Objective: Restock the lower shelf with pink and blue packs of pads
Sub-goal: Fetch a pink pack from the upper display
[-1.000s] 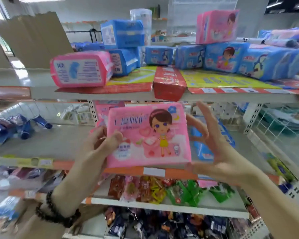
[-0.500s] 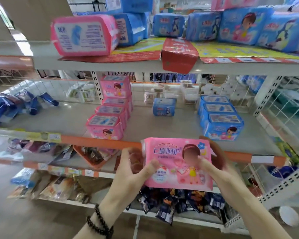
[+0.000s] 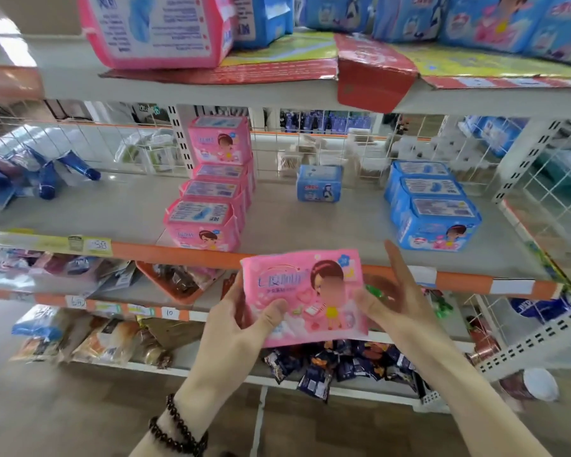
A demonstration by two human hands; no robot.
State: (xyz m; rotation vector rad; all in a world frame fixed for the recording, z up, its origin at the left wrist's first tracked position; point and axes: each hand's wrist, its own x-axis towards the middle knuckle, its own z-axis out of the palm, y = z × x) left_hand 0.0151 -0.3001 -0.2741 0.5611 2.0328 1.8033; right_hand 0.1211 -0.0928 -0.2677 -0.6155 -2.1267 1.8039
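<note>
Since half a second ago we've kept the pink pack [image 3: 305, 296] low in front of the orange shelf edge [image 3: 178, 250], barely shifted; a second ago it was up near the top shelf. Our view has settled so the lower shelf [image 3: 310, 222] shows in full.

Pack sits between both hands, just below and in front of the lower shelf lip, printed face toward us, not yet on the shelf. Left hand [image 3: 241, 328] clamps its left edge, thumb across the front, fingers behind. Right hand [image 3: 393, 301] has its thumb on the right edge, but the fingers are spread open and lifted; back contact we cannot tell.

Handling guess: light, soft, squashy plastic wrap, a bit slick, not fragile. Best held by the short side edges, or thumb front and fingers back, as now.

On the shelf: pink row [image 3: 211, 206] at left, one pack stacked on top at the back; a single small blue pack [image 3: 318, 183] mid-back; blue row [image 3: 432, 209] at right. Open space lies between the rows. Likely the pack goes with the pink row.

Hard to read: pack back is hidden, print blurred, top-shelf packs [image 3: 159, 28] cut off by the frame, lower snack shelves smeared.
</note>
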